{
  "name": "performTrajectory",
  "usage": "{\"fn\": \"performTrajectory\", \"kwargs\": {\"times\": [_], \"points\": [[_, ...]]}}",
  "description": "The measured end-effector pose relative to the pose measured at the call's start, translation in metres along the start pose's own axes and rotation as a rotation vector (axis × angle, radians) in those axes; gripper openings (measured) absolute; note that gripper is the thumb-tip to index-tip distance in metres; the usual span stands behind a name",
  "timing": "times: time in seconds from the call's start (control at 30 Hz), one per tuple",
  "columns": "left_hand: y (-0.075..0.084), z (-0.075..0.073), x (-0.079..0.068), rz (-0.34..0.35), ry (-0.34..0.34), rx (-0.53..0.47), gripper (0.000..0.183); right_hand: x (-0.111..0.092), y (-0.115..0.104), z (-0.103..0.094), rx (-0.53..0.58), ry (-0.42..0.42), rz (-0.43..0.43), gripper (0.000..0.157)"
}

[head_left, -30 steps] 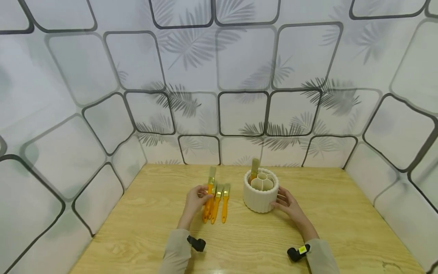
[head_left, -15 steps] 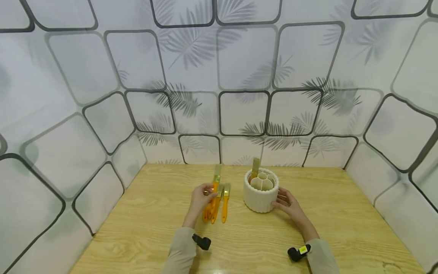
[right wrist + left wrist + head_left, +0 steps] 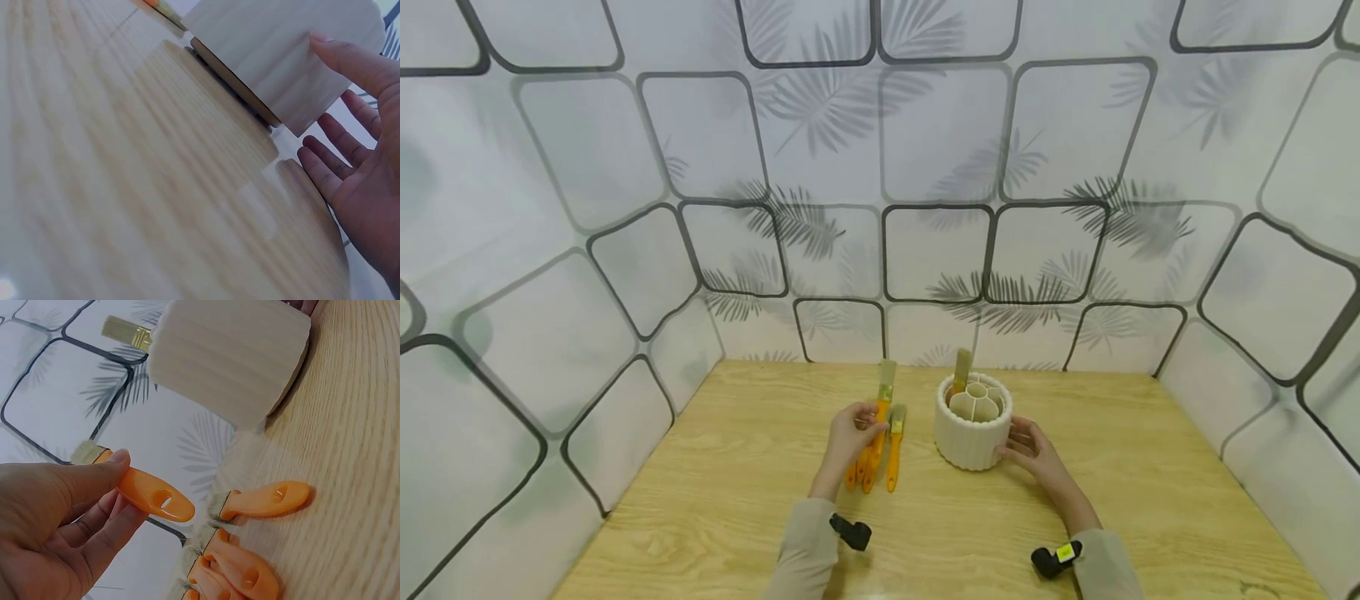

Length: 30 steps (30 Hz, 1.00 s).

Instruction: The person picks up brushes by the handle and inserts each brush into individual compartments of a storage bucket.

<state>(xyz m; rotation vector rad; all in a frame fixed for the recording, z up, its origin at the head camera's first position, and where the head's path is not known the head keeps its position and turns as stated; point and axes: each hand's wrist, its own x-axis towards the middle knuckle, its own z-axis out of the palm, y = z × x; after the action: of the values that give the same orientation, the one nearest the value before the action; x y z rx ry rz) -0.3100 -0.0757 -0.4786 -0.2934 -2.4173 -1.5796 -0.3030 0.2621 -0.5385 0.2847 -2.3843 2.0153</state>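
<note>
My left hand (image 3: pixel 852 435) pinches a paintbrush (image 3: pixel 156 495) by its orange handle between thumb and fingers. The brush is raised above the table, bristles up. Below it lie several more orange-handled paintbrushes (image 3: pixel 247 572), partly covered by the hand in the head view; one paintbrush (image 3: pixel 893 458) lies a little apart on their right. A round white ribbed holder (image 3: pixel 972 443) with petal-like compartments stands to the right. One paintbrush (image 3: pixel 962 371) stands bristles-up in its left rear part. My right hand (image 3: pixel 369 169) rests its thumb on the holder's side, the fingers loosely extended beside it.
A light wood-grain table (image 3: pixel 700 517) lies under everything. Patterned white panels (image 3: pixel 932 250) rise behind it and at both sides. A small black camera (image 3: pixel 852 532) sits on the left wrist, another camera (image 3: pixel 1054 560) on the right.
The left hand has moved right with the held paintbrush, away from the left of the pile and toward the holder. The right hand and the holder have stayed in place.
</note>
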Motion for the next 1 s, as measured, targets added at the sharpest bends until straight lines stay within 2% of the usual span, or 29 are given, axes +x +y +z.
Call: {"fn": "performTrajectory", "kwargs": {"times": [0.3,0.53,0.67,0.87,1.0], "points": [[0.004,0.007,-0.001,0.006,-0.001,-0.012,0.025,-0.002,0.002,0.000,0.008,0.005,-0.027,0.061],[0.009,0.010,0.001,0.040,-0.018,-0.035,0.023,-0.001,0.003,-0.002,-0.033,0.013,-0.065,0.056],[0.013,0.011,0.001,0.033,-0.032,-0.029,0.023,0.000,0.004,-0.003,-0.038,0.021,-0.076,0.052],[0.010,0.014,0.002,0.046,-0.033,-0.022,0.024,-0.001,0.003,-0.002,-0.041,0.015,-0.069,0.052],[0.009,0.016,0.002,0.049,-0.041,-0.068,0.024,-0.002,0.002,-0.001,-0.031,0.017,-0.082,0.055]]}}
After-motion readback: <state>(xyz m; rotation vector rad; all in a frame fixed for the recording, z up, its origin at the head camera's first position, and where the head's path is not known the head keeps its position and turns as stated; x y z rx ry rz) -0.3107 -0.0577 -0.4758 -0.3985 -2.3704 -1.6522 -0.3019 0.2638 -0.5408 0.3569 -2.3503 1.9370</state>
